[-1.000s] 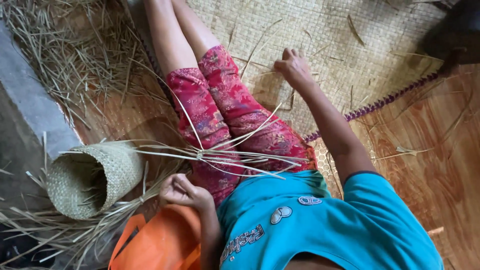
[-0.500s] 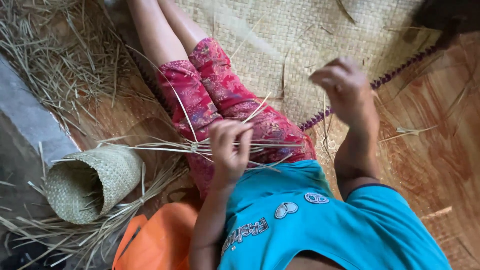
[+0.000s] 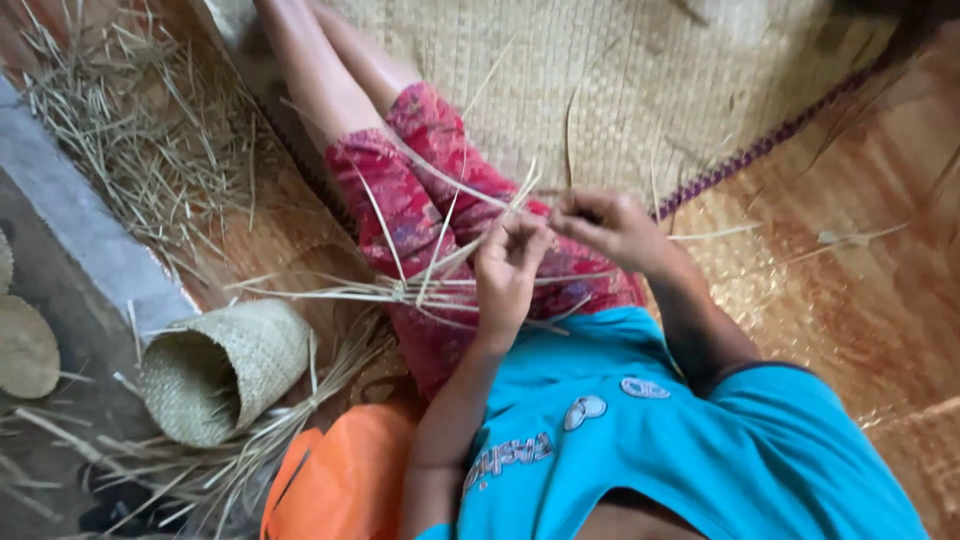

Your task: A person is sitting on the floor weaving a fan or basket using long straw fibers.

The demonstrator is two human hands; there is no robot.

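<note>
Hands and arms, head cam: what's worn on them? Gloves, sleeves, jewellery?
Both hands bare: left hand, right hand, no gloves, no visible rings or wristbands. Forearms are uncovered. The right arm ends in a short turquoise sleeve with a dark edge; the left upper arm is bare where it shows.

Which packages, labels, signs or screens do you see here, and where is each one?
No package, sign or screen shows.
Printed lettering: on the chest of the turquoise shirt, bottom centre; dark letters with pale outline.
Two pale oval patches: on the shirt, above the lettering.
</note>
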